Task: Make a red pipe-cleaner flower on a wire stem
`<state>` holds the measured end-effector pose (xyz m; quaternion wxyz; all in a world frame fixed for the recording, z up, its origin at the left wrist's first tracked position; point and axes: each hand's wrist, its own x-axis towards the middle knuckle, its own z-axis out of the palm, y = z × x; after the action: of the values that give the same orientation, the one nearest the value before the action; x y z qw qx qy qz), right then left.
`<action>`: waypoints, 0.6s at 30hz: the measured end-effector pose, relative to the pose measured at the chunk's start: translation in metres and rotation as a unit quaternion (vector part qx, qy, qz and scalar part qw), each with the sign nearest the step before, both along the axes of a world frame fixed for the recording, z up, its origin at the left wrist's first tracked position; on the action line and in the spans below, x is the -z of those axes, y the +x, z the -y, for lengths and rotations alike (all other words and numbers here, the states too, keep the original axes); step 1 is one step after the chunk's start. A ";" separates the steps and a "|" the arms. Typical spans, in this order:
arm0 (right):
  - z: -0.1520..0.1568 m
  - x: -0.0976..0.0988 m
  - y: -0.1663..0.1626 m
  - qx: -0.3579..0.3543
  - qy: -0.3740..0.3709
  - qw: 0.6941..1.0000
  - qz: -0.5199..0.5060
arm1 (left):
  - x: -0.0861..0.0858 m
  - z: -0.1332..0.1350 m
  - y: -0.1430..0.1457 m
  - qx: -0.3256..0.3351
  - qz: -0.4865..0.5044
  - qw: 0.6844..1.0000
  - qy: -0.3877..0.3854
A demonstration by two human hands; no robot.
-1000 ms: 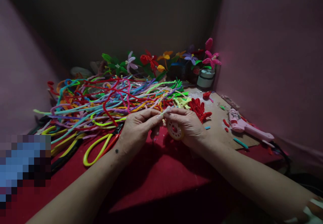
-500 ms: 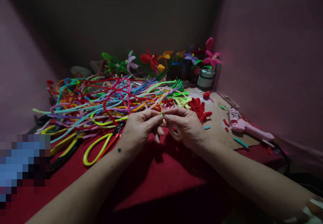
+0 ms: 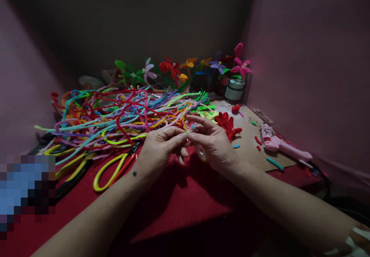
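**Where the fingertips meet: tiny fuzzy bundle, pinched from both sides**

As both forearms come in from the near edge over the red desk (image 3: 179, 199), the hands meet at centre, fingertips touching. The left hand (image 3: 160, 149) has thumb + forefinger pressed together on the small bundle (image 3: 190, 129), other fingers curled under. The right hand (image 3: 215, 145) pinches the same bundle from the opp. side, forefinger stretched out over the top. A small pale roll (image 3: 201, 153), prob. tape, sits tucked under its lower fingers, mostly hidden.

The bundle sits right btwn the two hands, held up off the desk, its pale tips fanning upward. Handling, as a judgement: v. light, soft fuzz over thin wire, so it bends easily and keeps the bend; the splayed tips would crush or twist. Best grip looks like low on the gathered base, w/ fingertips only.

Just left of the left hand lie yellow-handled scissors (image 3: 110, 170). Beyond both hands spreads a loose tangle of pipe cleaners (image 3: 121, 114), many colours. Just beyond the right hand lie red petal pieces (image 3: 227, 124); further right, well apart, a pink glue gun (image 3: 279, 145) on a brown board (image 3: 248, 133) w/ short offcuts. Farthest back, finished flowers (image 3: 173, 70) and a pale pot (image 3: 234, 89) stand against the wall.
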<state>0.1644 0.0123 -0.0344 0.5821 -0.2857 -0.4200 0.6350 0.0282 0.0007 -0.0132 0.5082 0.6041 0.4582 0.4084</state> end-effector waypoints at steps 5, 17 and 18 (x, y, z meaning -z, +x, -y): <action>-0.003 0.006 0.000 0.010 0.021 1.000 0.000 | -0.001 0.001 0.001 -0.014 -0.011 1.000 0.009; -0.005 0.008 0.000 -0.016 0.011 1.000 0.023 | 0.008 -0.002 0.000 -0.038 0.064 0.997 0.026; -0.006 0.008 0.000 -0.022 0.009 1.000 0.018 | 0.009 -0.002 0.000 -0.038 0.070 0.997 0.025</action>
<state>0.1646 0.0180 -0.0425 0.5632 -0.2825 -0.4420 0.6384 0.0280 0.0025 -0.0220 0.5083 0.5686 0.4339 0.4797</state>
